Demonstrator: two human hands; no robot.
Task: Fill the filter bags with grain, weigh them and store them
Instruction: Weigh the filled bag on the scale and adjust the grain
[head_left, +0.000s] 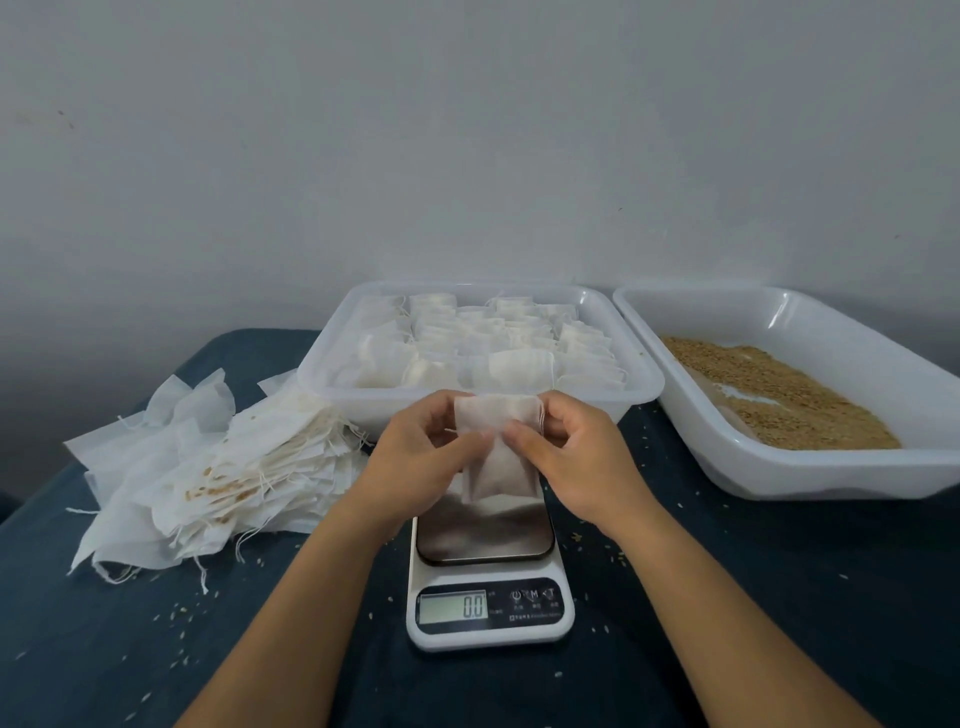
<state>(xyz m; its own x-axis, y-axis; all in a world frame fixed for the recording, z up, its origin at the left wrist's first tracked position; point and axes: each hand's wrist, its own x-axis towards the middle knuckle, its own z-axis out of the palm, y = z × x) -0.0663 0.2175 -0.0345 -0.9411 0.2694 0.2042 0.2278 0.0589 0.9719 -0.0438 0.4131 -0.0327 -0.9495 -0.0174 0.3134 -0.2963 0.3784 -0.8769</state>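
— Holding what, those hands?
— Both are pinching one filter bag (500, 447) above the scale (488, 582), which is reading 0.0. The left hand (421, 457) and right hand (576, 452) are gripping its upper part, fingers curled.
— And the rest?
— Filled bags are lying in the middle tray (483, 402), grain (779, 395) in the right tray (810, 467), empty bags (218, 467) piled left on the desk (779, 597).
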